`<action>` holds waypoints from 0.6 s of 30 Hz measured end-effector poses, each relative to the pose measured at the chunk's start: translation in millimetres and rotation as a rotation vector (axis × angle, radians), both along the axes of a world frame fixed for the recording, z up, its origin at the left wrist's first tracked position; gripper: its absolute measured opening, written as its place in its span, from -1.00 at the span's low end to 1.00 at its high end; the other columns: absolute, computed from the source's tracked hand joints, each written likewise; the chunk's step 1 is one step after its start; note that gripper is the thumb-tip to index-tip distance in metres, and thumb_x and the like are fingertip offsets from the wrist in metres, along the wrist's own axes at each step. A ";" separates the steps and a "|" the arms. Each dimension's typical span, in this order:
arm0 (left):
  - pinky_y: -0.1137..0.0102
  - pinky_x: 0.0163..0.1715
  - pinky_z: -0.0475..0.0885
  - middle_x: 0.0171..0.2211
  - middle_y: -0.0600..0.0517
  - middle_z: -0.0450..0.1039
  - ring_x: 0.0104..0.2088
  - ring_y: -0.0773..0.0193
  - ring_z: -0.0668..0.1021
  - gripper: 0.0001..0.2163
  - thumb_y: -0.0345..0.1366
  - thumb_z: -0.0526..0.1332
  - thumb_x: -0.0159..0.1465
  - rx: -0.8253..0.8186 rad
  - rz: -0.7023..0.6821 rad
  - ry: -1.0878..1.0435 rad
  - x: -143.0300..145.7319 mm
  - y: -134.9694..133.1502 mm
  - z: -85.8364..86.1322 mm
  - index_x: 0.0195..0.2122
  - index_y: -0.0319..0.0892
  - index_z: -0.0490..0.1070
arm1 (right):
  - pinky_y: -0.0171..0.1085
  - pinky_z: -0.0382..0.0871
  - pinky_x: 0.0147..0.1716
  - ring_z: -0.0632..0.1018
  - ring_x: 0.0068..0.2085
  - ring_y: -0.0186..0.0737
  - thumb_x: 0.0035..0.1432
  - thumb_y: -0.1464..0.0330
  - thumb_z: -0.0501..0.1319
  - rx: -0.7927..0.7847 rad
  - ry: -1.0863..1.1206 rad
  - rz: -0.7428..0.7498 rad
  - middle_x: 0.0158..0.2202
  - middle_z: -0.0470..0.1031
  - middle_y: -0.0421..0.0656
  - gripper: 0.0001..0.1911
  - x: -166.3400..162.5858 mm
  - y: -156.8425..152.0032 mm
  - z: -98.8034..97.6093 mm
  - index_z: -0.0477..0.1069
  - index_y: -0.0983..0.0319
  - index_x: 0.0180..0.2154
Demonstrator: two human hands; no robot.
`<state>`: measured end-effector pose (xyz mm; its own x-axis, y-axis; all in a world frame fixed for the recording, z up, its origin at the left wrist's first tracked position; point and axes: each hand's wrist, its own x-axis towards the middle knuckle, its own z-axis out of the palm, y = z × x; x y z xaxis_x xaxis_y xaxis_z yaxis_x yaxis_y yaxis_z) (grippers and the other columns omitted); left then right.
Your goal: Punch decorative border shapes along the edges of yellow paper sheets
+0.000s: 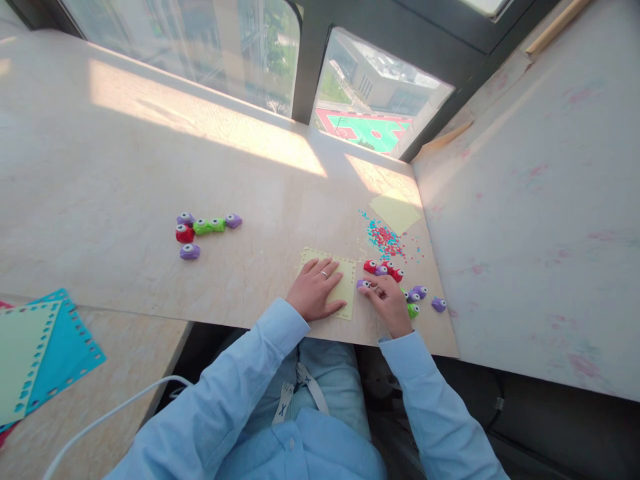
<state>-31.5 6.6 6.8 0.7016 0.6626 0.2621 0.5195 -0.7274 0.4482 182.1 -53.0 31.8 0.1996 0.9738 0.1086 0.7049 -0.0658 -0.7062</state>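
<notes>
My left hand [316,289] lies flat with fingers spread on a pale yellow paper sheet [345,283] whose edges carry punched holes. My right hand [387,300] is curled at the sheet's right edge, fingers closed on a small purple paper punch [363,283]. Just beyond my right hand sit red and purple punches [384,268], and more purple and green punches [420,297] lie to its right.
A pile of red and blue punched confetti [385,240] lies beyond the punches, with another yellow sheet [396,212] behind it. A second group of punches [203,230] sits at the left. Punched blue and green sheets [35,350] lie at the far left. A white cable [115,410] runs below.
</notes>
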 end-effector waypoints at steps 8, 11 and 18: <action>-0.03 0.23 0.14 0.24 -0.27 0.30 0.28 -0.11 0.27 -0.47 0.01 0.23 0.23 0.010 0.031 0.015 2.5 -5.1 -1.8 0.13 -0.23 0.38 | -0.15 0.42 -0.31 0.44 -0.40 -0.22 0.15 0.17 0.23 0.056 -0.017 -0.075 -0.21 0.46 -0.07 -0.67 7.1 -15.0 -10.6 0.57 0.22 -0.13; -0.03 0.24 0.13 0.25 -0.28 0.28 0.29 -0.10 0.25 -0.47 -0.01 0.23 0.25 0.001 0.034 0.049 3.9 -7.0 0.9 0.14 -0.25 0.36 | -0.11 0.44 -0.24 0.50 -0.26 -0.09 0.18 0.22 0.17 0.092 -0.103 -0.119 -0.17 0.47 0.01 -0.66 8.2 -18.6 -12.4 0.56 0.25 -0.10; -0.05 0.26 0.11 0.26 -0.33 0.25 0.31 -0.14 0.23 -0.47 -0.02 0.21 0.28 -0.009 0.043 0.113 8.8 -10.2 6.0 0.14 -0.31 0.34 | -0.11 0.42 -0.21 0.51 -0.17 -0.02 0.23 0.32 0.09 0.163 -0.366 -0.268 -0.09 0.46 0.06 -0.64 3.0 -27.6 -5.3 0.52 0.24 -0.02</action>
